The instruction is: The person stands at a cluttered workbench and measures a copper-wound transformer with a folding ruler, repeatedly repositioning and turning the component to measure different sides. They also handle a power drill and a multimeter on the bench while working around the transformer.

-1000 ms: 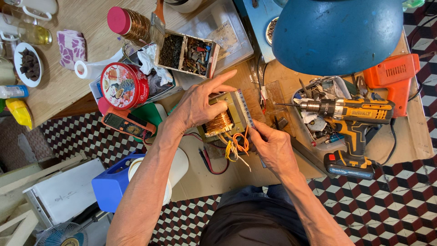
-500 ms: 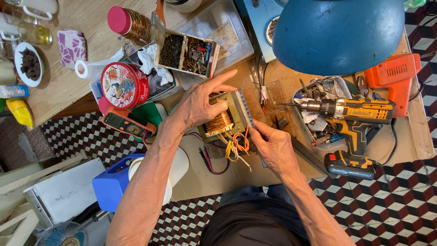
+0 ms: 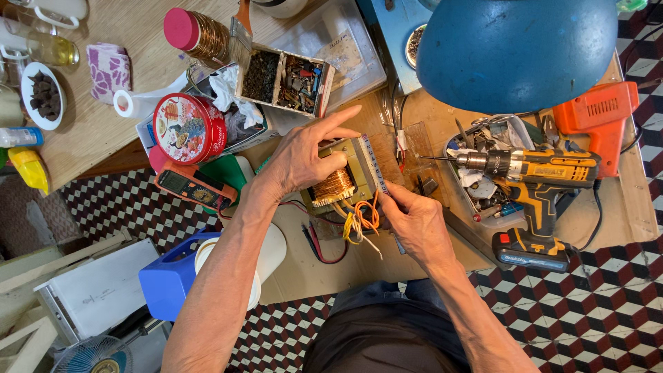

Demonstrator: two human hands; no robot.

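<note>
At the near edge of the cluttered workbench (image 3: 103, 131), right in front of the person, sits a transformer (image 3: 345, 176) with a copper-coloured coil and a bundle of orange and yellow wires (image 3: 360, 222) spilling from its near side. The left hand (image 3: 304, 155) lies over the top of it, fingers spread apart and pressing on the casing, the forefinger stretched out straight toward the far side. The right hand (image 3: 414, 221) is just beside the transformer's right edge, its fingertips pinched together on a steel ruler (image 3: 376, 166) that stands against that side of the block. Red and black leads (image 3: 321, 245) trail on the bench below the wires. To the left of the left wrist lies an orange meter (image 3: 193, 186), and beyond it a round red tin (image 3: 188, 128) and a roll of white tape (image 3: 135, 103). Behind the transformer is a small box (image 3: 286, 81) with two compartments full of small parts. To the right, well apart from the hands, a yellow and black cordless drill (image 3: 535, 186) rests across a tray of odds and ends, with an orange power tool (image 3: 597, 117) behind it and a big blue lamp shade (image 3: 514, 48) hanging over the far side. A blue and white container (image 3: 173, 280) stands on the chequered floor (image 3: 587, 304) under the left forearm
</note>
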